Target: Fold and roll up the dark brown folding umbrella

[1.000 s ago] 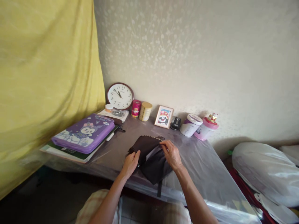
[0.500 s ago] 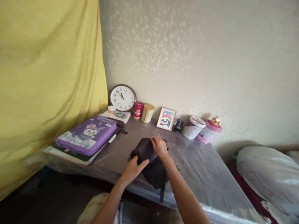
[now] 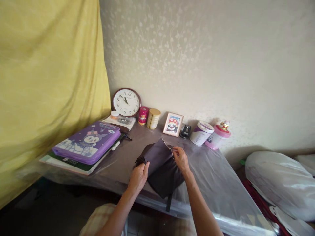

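Observation:
A black folding umbrella (image 3: 157,167), its cloth loose and pleated, lies near the front edge of the table. A dark strap hangs from it over that edge. My left hand (image 3: 139,175) is closed on the stacked folds at its left side, with the thumb on top. On the other side, my right hand (image 3: 180,159) pinches the edge of a fold, beside a light-and-dark patterned line that runs along the cloth. The fingertips of the right hand are partly hidden, and the umbrella's handle cannot be made out.
A purple zip case (image 3: 87,142) rests on books at the left. Along the wall stand a clock (image 3: 126,102), a pink tin (image 3: 143,115), a yellow tin (image 3: 153,118), a framed panda picture (image 3: 173,124), a black object (image 3: 185,131) and two tubs (image 3: 201,133). Plastic sheeting covers the table (image 3: 209,183).
My right hand has moved right, drawing a fold of the umbrella out so the cloth spreads wider. My left hand has closed its thumb onto the folds. The view has shifted slightly.

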Tool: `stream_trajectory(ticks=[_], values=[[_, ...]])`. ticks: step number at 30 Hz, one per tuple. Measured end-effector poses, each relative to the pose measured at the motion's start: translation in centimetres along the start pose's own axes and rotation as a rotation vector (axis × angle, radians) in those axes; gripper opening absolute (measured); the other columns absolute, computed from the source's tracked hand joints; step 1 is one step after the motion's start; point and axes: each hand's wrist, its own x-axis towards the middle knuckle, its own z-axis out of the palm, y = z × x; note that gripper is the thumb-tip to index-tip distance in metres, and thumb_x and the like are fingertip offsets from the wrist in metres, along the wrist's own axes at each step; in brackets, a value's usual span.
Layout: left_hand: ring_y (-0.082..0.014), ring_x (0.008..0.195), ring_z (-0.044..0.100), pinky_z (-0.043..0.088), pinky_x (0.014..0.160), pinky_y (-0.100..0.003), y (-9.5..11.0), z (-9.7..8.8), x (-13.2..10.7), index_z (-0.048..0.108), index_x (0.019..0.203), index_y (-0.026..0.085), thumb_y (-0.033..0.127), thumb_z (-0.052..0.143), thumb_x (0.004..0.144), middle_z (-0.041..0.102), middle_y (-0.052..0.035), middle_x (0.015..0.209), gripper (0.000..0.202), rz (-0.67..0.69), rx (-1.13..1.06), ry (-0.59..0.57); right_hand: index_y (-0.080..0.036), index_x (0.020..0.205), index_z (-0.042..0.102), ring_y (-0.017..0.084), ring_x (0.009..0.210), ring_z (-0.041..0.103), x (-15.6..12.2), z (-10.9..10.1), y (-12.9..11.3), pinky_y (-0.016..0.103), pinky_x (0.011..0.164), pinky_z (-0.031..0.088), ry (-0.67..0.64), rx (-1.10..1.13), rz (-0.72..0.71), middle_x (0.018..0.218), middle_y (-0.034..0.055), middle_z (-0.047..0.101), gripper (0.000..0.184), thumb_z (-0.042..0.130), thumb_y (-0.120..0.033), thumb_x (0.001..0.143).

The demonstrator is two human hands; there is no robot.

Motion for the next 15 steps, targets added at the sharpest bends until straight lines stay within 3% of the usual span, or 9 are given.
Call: stream_trajectory(ticks=[5,10,15], values=[[-0.0148,0.056,0.056,0.034,0.057,-0.025,0.4,-0.3,-0.1,0.05,0.06,0.021,0.042,0.026,0.089,0.061,-0.0053,0.06,0.044,0.02,-0.038,0.054,-0.016,0.094,0.06,0.02,0.077,0.065,-1.0,-0.9,3.6,0.033,0.067,0.052,-0.042,0.027,0.143,0.086,0.0063,0.067,0.025,0.053,-0.03,0.074],[-0.0136,0.05,0.05,0.031,0.056,-0.025,0.5,-0.6,-0.1,0.044,0.056,0.022,0.043,0.028,0.088,0.052,-0.0008,0.051,0.041,-0.013,-0.117,0.07,-0.018,0.1,0.059,0.019,0.084,0.064,-1.6,-0.5,4.6,0.031,0.07,0.052,-0.13,0.086,0.168,0.099,0.0063,0.066,0.031,0.057,-0.031,0.072],[-0.012,0.046,0.042,0.028,0.051,-0.024,0.6,-0.5,0.0,0.04,0.055,0.022,0.047,0.03,0.086,0.039,0.0038,0.046,0.041,-0.103,-0.254,0.064,-0.017,0.104,0.058,0.018,0.08,0.063,-1.5,-0.6,4.8,0.033,0.073,0.05,-0.157,0.08,0.185,0.096,0.0057,0.066,0.041,0.061,-0.035,0.067]])
